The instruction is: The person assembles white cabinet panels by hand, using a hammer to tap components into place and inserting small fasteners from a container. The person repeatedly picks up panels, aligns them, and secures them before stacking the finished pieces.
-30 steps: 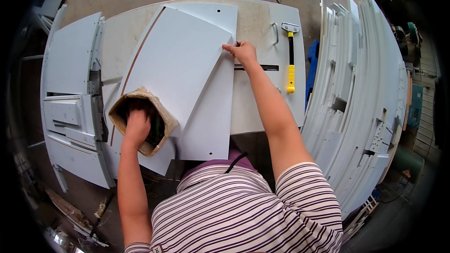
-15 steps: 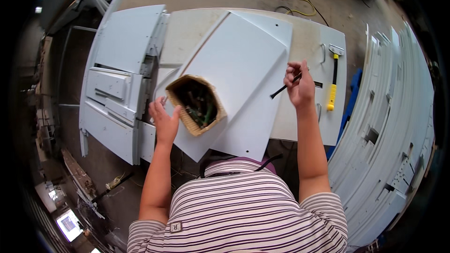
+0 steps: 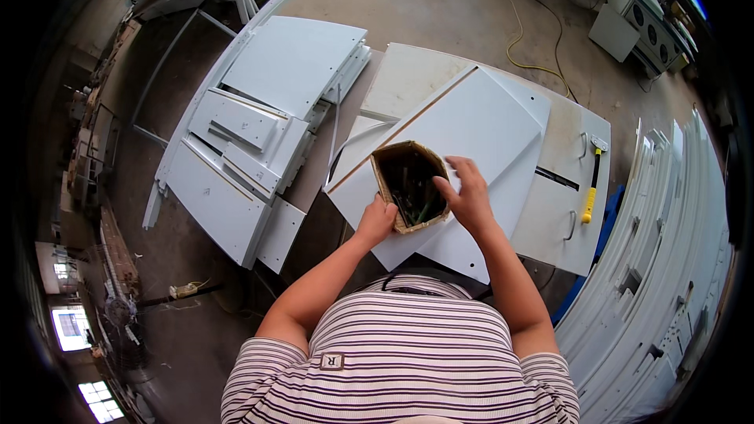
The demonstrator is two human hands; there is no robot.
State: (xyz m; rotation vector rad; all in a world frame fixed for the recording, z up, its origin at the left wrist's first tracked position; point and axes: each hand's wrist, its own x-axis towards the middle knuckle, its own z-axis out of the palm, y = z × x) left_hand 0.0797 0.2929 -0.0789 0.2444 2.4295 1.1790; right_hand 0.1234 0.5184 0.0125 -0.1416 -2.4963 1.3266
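A woven tan basket (image 3: 383, 190) with an angular opening stands tilted on the stacked white panels (image 3: 440, 129). Long, thin items, one of them green, lie in its dark inside; I cannot make out their kinds. My left hand (image 3: 377, 220) grips the basket's near left wall, thumb at the rim. Against the right rim is my right hand (image 3: 469, 195), thumb and fingers apart, with nothing visible between them. The dark rod seen earlier does not show in either hand.
A yellow-and-black hammer-like tool (image 3: 591, 187) lies at the right, beside metal handles (image 3: 571, 225) and a dark narrow strip (image 3: 558, 178). White panels (image 3: 294, 59) are piled at left; long white strips (image 3: 644, 267) fill the right. A yellow cable (image 3: 516, 39) crosses the floor.
My right hand has moved left to the basket, and the dark rod has gone from it. My left hand has closed on the basket's wall. The view has shifted and turned.
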